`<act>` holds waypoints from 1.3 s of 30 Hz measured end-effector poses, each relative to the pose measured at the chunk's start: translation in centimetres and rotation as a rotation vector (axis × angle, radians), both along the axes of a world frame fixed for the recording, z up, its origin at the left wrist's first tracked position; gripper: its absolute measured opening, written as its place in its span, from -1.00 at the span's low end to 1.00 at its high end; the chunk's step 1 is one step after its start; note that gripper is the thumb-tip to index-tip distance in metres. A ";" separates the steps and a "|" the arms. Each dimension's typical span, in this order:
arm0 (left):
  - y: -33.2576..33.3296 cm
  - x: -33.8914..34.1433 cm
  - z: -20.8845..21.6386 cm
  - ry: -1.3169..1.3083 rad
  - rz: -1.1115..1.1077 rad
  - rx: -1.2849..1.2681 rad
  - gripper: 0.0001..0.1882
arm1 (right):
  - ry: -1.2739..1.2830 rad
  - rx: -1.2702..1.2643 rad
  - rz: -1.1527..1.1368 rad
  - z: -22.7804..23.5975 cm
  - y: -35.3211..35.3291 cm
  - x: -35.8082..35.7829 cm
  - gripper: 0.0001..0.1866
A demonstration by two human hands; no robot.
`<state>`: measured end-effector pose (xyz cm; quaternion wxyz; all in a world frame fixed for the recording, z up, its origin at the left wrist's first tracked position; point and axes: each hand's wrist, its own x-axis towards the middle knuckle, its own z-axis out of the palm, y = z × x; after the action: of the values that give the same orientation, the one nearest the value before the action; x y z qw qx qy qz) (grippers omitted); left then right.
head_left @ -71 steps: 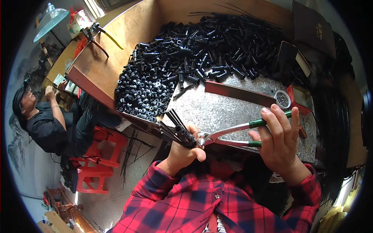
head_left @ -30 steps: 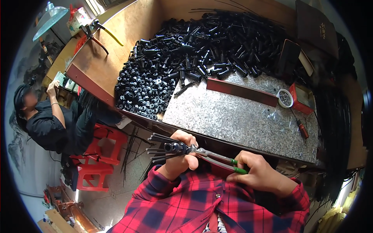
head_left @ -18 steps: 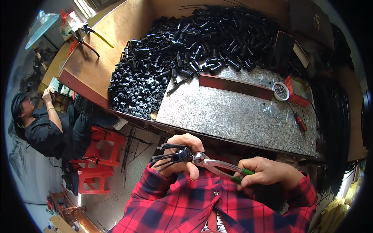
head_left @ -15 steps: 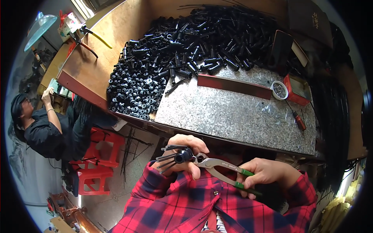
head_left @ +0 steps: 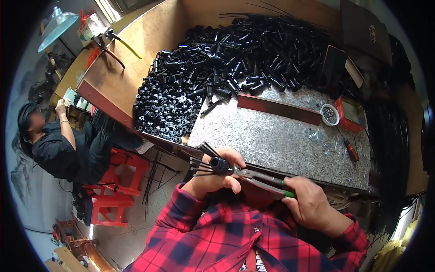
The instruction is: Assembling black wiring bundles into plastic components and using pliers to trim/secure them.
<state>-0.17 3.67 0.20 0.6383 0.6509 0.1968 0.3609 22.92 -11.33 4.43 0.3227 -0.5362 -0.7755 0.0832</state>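
Speckled grey tabletop point(head_left: 272, 136); off its near edge, twd L corner: R hand point(head_left: 312, 204) clamped on green-handled metal pincers point(head_left: 260, 176), L hand point(head_left: 210, 182) wrapped round blk hollow cyl. hub point(head_left: 219, 166) w/ thin blk rods point(head_left: 209, 150), pincer head point(head_left: 239, 171) at hub.

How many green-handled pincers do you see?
1: the green-handled pincers in the right hand, head beside the black tube in the left hand. The black heap may hide others.

At your ten o'clock is a pale-blue lamp point(head_left: 59, 31); at eleven, light strikes a wooden side panel point(head_left: 147, 38). Red stools point(head_left: 111, 201) stand on pale floor point(head_left: 136, 224) at eight, a grey wall point(head_left: 34, 206) near nine.
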 end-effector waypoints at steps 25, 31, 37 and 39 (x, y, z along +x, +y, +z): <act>1.6 0.7 1.8 -0.001 -0.315 0.094 -0.50 | 1.076 -1.386 0.254 -2.8 -0.5 2.9 -0.60; 1.6 1.2 1.7 0.074 -0.204 0.129 -0.55 | 0.482 -0.852 0.098 0.0 0.4 2.2 -0.38; 1.3 1.2 1.8 0.042 -0.191 -0.099 -0.53 | 0.351 -0.472 0.068 -0.2 0.4 3.3 -0.69; 1.5 1.5 2.4 0.027 -0.275 -0.018 -0.53 | 0.583 -0.828 0.130 -0.2 0.0 4.0 -0.75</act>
<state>1.30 5.13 2.55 0.6849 0.6706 0.1179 0.2594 26.95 -11.33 4.25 0.2804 -0.5242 -0.5872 0.5494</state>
